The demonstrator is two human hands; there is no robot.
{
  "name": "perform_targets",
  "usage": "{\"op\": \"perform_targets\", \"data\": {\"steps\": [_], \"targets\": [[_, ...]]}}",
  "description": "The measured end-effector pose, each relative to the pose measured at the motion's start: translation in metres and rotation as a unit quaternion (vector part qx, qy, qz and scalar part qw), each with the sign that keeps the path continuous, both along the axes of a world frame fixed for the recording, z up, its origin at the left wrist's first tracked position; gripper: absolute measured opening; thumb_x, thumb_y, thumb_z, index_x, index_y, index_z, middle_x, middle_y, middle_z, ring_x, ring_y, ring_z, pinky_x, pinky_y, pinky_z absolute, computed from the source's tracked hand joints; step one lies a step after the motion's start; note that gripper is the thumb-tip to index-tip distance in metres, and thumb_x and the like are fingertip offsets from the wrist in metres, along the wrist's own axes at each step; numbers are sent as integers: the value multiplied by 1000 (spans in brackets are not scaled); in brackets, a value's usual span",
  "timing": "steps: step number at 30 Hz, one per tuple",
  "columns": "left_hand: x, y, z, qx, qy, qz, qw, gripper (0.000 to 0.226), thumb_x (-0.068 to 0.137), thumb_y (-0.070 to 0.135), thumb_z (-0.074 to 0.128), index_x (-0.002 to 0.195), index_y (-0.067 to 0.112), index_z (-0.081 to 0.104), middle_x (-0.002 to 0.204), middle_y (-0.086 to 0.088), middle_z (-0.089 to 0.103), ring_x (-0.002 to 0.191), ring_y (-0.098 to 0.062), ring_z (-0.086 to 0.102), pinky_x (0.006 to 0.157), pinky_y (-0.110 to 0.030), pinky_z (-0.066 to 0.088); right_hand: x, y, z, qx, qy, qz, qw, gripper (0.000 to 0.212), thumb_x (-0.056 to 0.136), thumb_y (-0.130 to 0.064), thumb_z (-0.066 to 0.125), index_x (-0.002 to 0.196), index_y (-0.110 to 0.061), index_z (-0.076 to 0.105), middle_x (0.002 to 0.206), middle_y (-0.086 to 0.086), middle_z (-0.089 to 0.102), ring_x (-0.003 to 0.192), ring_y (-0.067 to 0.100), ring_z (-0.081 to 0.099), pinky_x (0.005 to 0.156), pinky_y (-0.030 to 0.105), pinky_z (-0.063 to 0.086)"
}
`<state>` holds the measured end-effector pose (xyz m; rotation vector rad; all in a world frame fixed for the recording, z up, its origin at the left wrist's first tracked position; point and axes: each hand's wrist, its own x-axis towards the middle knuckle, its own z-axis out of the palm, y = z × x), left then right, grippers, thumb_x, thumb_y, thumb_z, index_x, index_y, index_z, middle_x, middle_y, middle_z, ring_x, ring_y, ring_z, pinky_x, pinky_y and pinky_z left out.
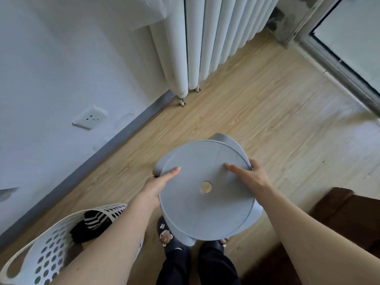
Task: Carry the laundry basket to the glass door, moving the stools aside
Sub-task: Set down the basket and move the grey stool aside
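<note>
Wood-plank floor (257, 103) runs diagonally from lower left to upper right, met on the left by a white wall (61, 58) with a grey skirting (115, 140). White radiator (205, 38) stands against that wall at top centre; the glass door (353, 48) and its grey frame occupy the upper right corner. Dark brown furniture (345, 219), only partly in view, fills the lower right. Grey round stool (205, 182), seen from above, sits at frame centre in front of the person's feet, its flat seat facing the camera and tilted slightly; a small hole marks the seat's middle. Whether its legs touch the floor cannot be told. Left hand (158, 186) clamps the seat's left rim, thumb on top. Right hand (248, 173) clamps the right rim, likewise. White perforated basket (51, 249) stands at lower left beside the skirting, holding dark and striped clothes (90, 223). Wall socket (90, 117) lies low on the wall.
</note>
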<state>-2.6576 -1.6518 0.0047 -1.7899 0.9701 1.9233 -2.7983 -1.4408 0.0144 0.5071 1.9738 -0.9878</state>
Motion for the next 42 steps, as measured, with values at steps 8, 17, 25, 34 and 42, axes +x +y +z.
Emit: {"op": "perform_targets", "data": {"steps": [8, 17, 25, 34, 42], "targets": [[8, -66, 39, -35, 23, 64, 997, 47, 77, 24, 77, 117, 2, 65, 111, -20, 71, 82, -28, 70, 57, -32, 55, -6, -80, 33, -38, 39, 67, 996, 59, 65, -42, 82, 115, -24, 57, 102, -2, 66, 93, 21, 64, 85, 42, 54], [46, -149, 45, -74, 55, 107, 990, 48, 75, 33, 77, 115, 9, 66, 109, -14, 73, 91, -27, 71, 66, -33, 53, -1, -188, 31, -73, 70, 119, 988, 66, 59, -44, 83, 118, -29, 57, 100, -4, 67, 91, 19, 66, 83, 40, 56], [88, -210, 20, -108, 82, 124, 983, 9, 85, 9, 65, 94, 6, 66, 65, -4, 76, 54, -19, 71, 44, -25, 54, 31, -260, 6, -80, 73, 179, 978, 65, 66, -39, 79, 124, -27, 51, 91, -14, 58, 93, 20, 60, 82, 38, 52], [95, -222, 1, -154, 103, 144, 972, 9, 84, 1, 65, 83, 10, 63, 57, 2, 73, 48, -11, 69, 40, -20, 51, 42, -284, 2, -30, 102, 228, 968, 70, 79, -30, 67, 140, -25, 33, 118, 3, 57, 101, 27, 55, 85, 38, 47], [100, -216, 23, -445, -30, -28, 895, 58, 75, 28, 75, 127, 11, 56, 119, -5, 59, 111, -24, 58, 80, -20, 33, 75, -285, 47, 41, 246, 288, 925, 70, 81, -20, 56, 146, -22, 28, 141, 9, 42, 126, 33, 42, 104, 44, 38]]}}
